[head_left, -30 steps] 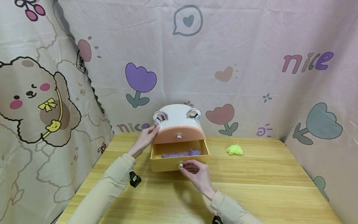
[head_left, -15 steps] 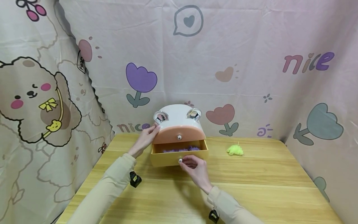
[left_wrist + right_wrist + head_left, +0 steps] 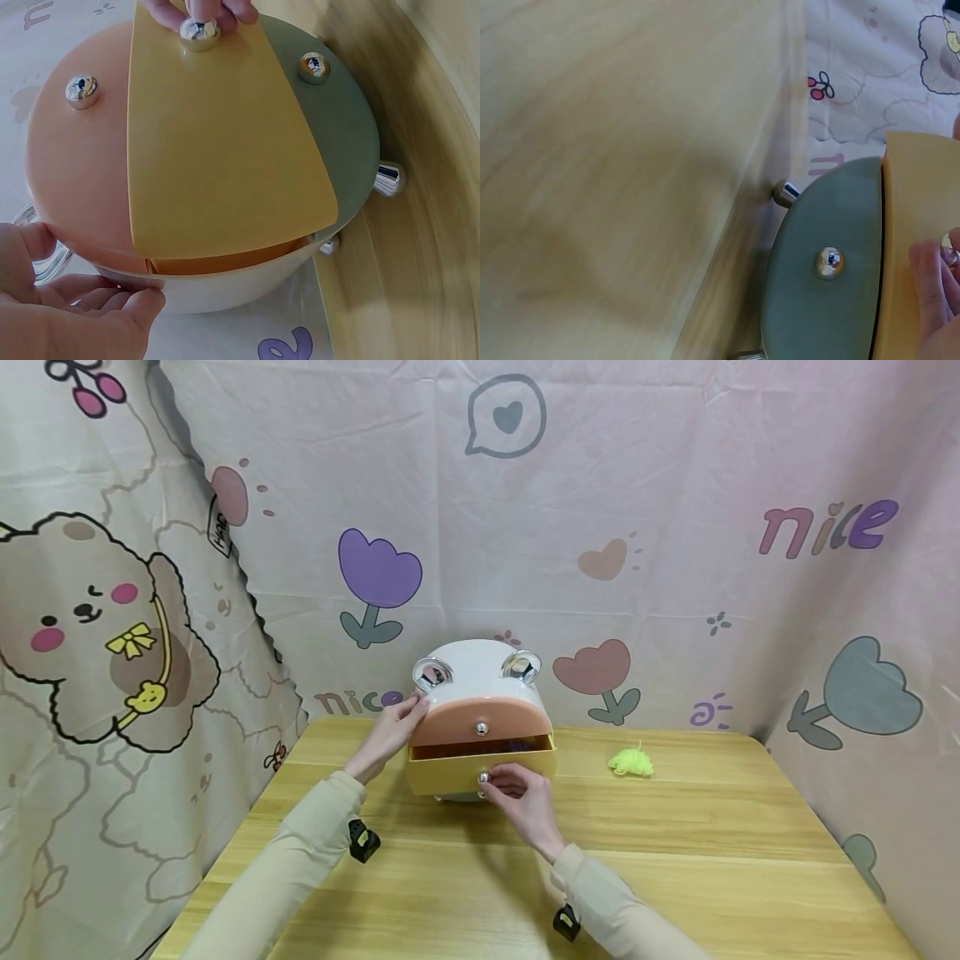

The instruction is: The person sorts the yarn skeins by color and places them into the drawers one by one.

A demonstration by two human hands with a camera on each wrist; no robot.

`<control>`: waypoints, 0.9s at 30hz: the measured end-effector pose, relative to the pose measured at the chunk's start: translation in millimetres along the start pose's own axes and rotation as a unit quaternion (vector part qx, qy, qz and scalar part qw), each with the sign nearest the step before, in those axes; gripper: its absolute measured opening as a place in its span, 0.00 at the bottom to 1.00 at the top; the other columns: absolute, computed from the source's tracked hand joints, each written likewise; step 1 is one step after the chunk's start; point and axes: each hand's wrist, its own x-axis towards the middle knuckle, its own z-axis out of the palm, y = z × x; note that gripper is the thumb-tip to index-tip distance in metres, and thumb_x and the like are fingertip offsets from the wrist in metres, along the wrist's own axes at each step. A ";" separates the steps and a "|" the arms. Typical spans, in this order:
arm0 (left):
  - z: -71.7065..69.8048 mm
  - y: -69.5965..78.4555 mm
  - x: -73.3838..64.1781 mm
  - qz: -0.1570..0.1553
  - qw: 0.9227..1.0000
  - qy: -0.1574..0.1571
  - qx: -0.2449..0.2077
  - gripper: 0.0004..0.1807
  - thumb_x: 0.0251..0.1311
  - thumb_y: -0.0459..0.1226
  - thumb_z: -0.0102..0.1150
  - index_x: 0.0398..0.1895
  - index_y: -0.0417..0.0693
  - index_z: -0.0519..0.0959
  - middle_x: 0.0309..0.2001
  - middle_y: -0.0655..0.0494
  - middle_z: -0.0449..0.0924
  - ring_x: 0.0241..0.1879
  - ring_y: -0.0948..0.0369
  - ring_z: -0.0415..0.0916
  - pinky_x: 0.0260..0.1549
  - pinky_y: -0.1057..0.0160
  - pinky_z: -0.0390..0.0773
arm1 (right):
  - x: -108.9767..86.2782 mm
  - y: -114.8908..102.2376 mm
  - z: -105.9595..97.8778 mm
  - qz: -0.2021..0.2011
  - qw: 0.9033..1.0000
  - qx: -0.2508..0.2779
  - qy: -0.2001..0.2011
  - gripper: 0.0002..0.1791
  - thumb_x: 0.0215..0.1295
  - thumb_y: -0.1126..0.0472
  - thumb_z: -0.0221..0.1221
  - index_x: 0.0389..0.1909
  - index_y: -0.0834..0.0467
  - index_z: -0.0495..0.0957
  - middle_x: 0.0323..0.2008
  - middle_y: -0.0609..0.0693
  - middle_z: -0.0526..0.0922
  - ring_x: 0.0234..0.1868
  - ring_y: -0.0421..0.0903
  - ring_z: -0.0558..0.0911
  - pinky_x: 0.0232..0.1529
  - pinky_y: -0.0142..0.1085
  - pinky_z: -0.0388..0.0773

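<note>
A person's right hand (image 3: 528, 806) pinches the knob (image 3: 484, 777) of a yellow drawer (image 3: 446, 774) jutting partway from its cabinet (image 3: 472, 670), which lies directly beyond the drawer's wide crosswise front, while the left hand (image 3: 386, 735) grips the cabinet's left side.

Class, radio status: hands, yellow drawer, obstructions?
Left hand holding drawer cabinet by its edge. Yellow drawer slightly open, right hand pinching its silver knob. No visible obstruction; yellow-green yarn lies apart.
</note>
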 end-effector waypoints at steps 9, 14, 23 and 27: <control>-0.4 0.9 1.3 -0.009 1.000 -0.002 0.010 0.36 0.79 0.52 0.39 0.78 0.38 0.53 0.80 0.44 0.48 0.80 0.45 0.46 0.80 0.48 0.51 | 10.4 5.4 3.5 -0.005 1.000 -0.001 0.006 0.10 0.57 0.68 0.71 0.40 0.63 0.85 0.36 0.61 0.90 0.35 0.53 0.90 0.38 0.28 0.87; -0.5 -0.8 2.3 -0.010 1.000 -0.004 0.008 0.36 0.79 0.53 0.38 0.79 0.39 0.52 0.80 0.44 0.47 0.80 0.45 0.45 0.80 0.48 0.51 | 14.7 2.6 5.7 0.013 1.000 -0.006 0.010 0.10 0.57 0.71 0.70 0.41 0.67 0.85 0.37 0.64 0.89 0.37 0.60 0.89 0.39 0.31 0.87; 0.1 -0.9 2.9 -0.010 1.000 -0.003 0.000 0.36 0.79 0.52 0.39 0.78 0.38 0.53 0.80 0.44 0.47 0.80 0.45 0.45 0.80 0.48 0.51 | 14.1 -32.7 -1.1 0.000 1.000 -0.023 -0.008 0.10 0.58 0.74 0.67 0.41 0.73 0.83 0.37 0.68 0.88 0.37 0.63 0.89 0.40 0.34 0.88; 0.2 -0.8 2.8 -0.010 1.000 -0.003 -0.002 0.36 0.79 0.52 0.39 0.78 0.38 0.54 0.81 0.44 0.47 0.80 0.45 0.45 0.80 0.48 0.51 | 13.7 -36.9 -1.9 -0.002 1.000 -0.023 -0.006 0.10 0.59 0.74 0.67 0.41 0.73 0.83 0.37 0.68 0.88 0.37 0.62 0.89 0.40 0.33 0.88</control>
